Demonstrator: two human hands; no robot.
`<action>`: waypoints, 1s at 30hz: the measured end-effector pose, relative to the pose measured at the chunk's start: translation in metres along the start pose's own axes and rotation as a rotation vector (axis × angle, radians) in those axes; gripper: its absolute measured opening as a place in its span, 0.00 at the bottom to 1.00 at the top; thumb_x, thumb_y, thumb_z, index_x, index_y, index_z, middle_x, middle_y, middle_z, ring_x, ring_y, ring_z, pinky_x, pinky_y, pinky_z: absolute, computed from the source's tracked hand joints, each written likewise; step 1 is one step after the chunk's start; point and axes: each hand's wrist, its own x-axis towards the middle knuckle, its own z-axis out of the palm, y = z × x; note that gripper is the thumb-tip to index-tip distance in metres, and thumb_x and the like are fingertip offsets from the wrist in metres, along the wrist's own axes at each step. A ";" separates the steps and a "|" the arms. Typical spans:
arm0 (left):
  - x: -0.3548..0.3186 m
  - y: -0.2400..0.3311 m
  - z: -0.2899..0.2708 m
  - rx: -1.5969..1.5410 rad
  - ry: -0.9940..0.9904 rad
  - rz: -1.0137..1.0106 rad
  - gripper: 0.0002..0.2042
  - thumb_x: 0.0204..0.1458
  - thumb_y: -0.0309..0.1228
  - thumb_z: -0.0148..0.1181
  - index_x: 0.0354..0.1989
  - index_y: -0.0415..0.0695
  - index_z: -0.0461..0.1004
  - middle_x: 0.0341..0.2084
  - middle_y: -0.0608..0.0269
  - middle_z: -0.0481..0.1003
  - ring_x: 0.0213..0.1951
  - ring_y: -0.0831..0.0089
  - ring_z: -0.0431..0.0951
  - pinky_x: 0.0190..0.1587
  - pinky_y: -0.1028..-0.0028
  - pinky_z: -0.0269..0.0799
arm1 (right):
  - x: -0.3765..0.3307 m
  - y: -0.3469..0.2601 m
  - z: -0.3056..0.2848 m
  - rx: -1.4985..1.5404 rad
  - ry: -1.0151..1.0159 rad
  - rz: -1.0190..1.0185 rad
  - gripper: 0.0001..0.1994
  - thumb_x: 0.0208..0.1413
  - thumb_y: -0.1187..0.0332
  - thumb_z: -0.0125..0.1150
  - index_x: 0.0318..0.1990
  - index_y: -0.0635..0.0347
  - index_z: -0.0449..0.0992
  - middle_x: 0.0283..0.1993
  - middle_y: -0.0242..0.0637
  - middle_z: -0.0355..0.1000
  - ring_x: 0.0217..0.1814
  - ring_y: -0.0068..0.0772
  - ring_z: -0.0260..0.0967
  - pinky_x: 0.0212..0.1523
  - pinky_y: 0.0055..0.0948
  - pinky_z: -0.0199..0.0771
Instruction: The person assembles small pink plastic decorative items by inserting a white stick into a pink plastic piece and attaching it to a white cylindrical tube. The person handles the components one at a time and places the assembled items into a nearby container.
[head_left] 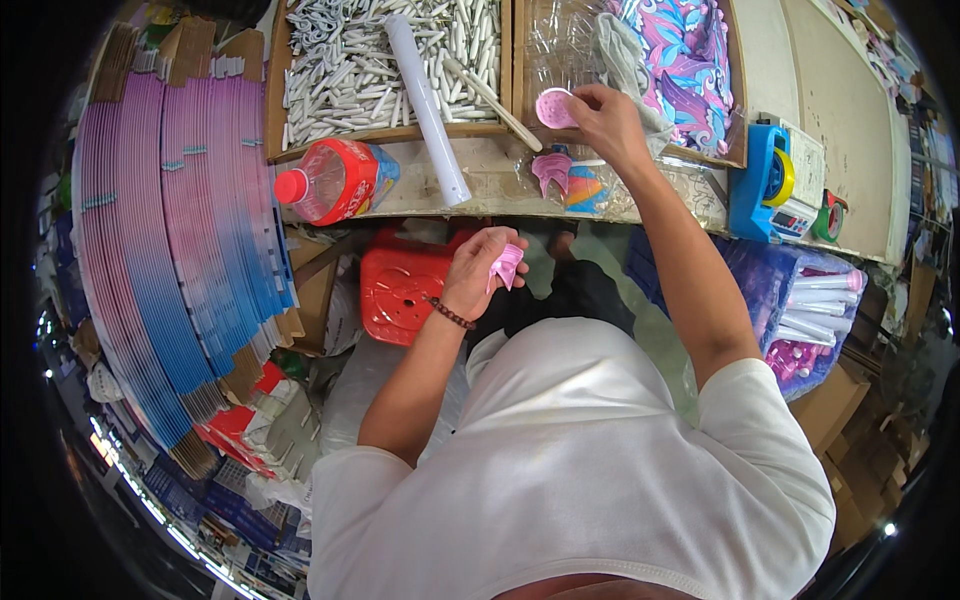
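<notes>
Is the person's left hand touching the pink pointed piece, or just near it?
Touching. The head view shows the pink pointed piece held in the curled fingers of the left hand, no gap between.

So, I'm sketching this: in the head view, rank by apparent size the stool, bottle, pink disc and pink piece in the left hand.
1. Stool
2. Bottle
3. Pink disc and pink piece: too alike to rank
</notes>
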 end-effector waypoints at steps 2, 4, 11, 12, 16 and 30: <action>-0.001 0.000 0.002 -0.004 0.016 0.004 0.16 0.61 0.39 0.51 0.48 0.38 0.69 0.41 0.54 0.75 0.33 0.67 0.79 0.32 0.69 0.79 | 0.007 -0.008 0.003 -0.007 -0.001 -0.013 0.17 0.51 0.60 0.60 0.38 0.68 0.79 0.32 0.48 0.77 0.34 0.43 0.76 0.39 0.34 0.74; 0.000 0.000 0.003 -0.009 0.021 0.006 0.16 0.61 0.39 0.51 0.50 0.39 0.68 0.43 0.54 0.74 0.34 0.67 0.79 0.33 0.68 0.79 | 0.021 -0.013 0.009 -0.018 0.010 -0.021 0.17 0.50 0.60 0.60 0.38 0.68 0.79 0.33 0.49 0.77 0.35 0.44 0.76 0.40 0.33 0.74; 0.004 0.000 0.008 -0.145 -0.016 0.060 0.17 0.62 0.36 0.50 0.55 0.42 0.64 0.46 0.53 0.73 0.39 0.64 0.78 0.36 0.64 0.78 | 0.037 -0.025 0.018 -0.046 0.113 -0.096 0.18 0.49 0.59 0.59 0.40 0.66 0.78 0.36 0.49 0.77 0.39 0.47 0.76 0.42 0.35 0.73; 0.005 -0.001 0.005 -0.197 -0.034 0.059 0.17 0.62 0.36 0.49 0.55 0.42 0.64 0.47 0.53 0.72 0.40 0.63 0.77 0.37 0.63 0.78 | 0.030 -0.027 0.017 -0.074 0.146 -0.121 0.18 0.50 0.59 0.59 0.41 0.65 0.78 0.37 0.49 0.77 0.39 0.47 0.75 0.43 0.36 0.73; 0.010 -0.004 -0.003 -0.421 -0.085 0.073 0.17 0.62 0.39 0.48 0.55 0.45 0.66 0.50 0.54 0.72 0.46 0.58 0.76 0.44 0.58 0.75 | -0.018 -0.015 0.008 -0.113 0.159 -0.201 0.13 0.53 0.63 0.62 0.41 0.64 0.78 0.33 0.43 0.76 0.34 0.35 0.73 0.37 0.30 0.72; 0.028 0.005 0.004 -0.560 -0.126 0.014 0.17 0.61 0.41 0.46 0.55 0.49 0.68 0.55 0.53 0.68 0.57 0.53 0.68 0.54 0.50 0.67 | -0.087 0.024 0.044 -0.581 0.058 -0.187 0.29 0.46 0.57 0.67 0.56 0.55 0.69 0.52 0.41 0.67 0.50 0.45 0.69 0.46 0.43 0.71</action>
